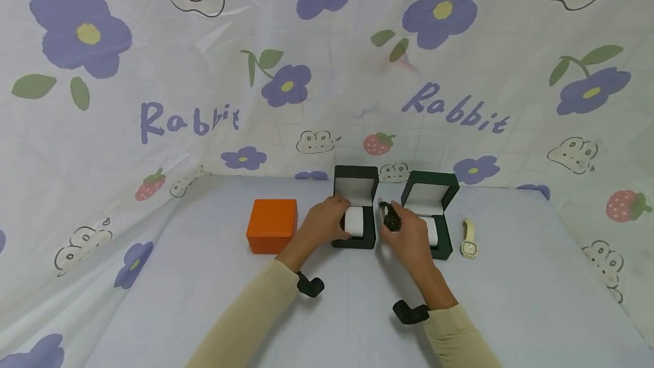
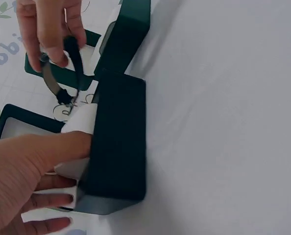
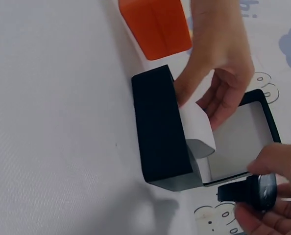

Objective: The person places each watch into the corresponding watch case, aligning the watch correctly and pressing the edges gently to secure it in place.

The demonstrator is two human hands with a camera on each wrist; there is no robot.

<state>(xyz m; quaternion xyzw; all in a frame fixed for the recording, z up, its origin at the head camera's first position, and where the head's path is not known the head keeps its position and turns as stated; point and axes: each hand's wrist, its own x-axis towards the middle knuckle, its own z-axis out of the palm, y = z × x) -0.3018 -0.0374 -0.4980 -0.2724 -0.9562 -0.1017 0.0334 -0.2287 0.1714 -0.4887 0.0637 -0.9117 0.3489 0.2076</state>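
Near the middle of the table, a dark green watch box [image 1: 356, 171] stands with its lid up. My left hand [image 1: 325, 221] reaches into it from the left, its thumb and fingers pinching one end of the white watch cushion [image 3: 197, 122]. Just right of that box, my right hand [image 1: 413, 240] holds a black wristwatch [image 1: 392, 218] between thumb and fingers. The watch hangs above the table, its strap curved into a loop in the left wrist view. Behind my right hand is a second open green watch box [image 1: 451, 186], its white cushion [image 1: 432, 231] partly hidden.
An orange box [image 1: 272, 220], closed, stands left of my left hand. A gold-coloured wristwatch [image 1: 469, 243] lies right of the second green box. The white table [image 1: 347, 317] meets a hanging cloth [image 1: 327, 112] printed with flowers and rabbits at the back.
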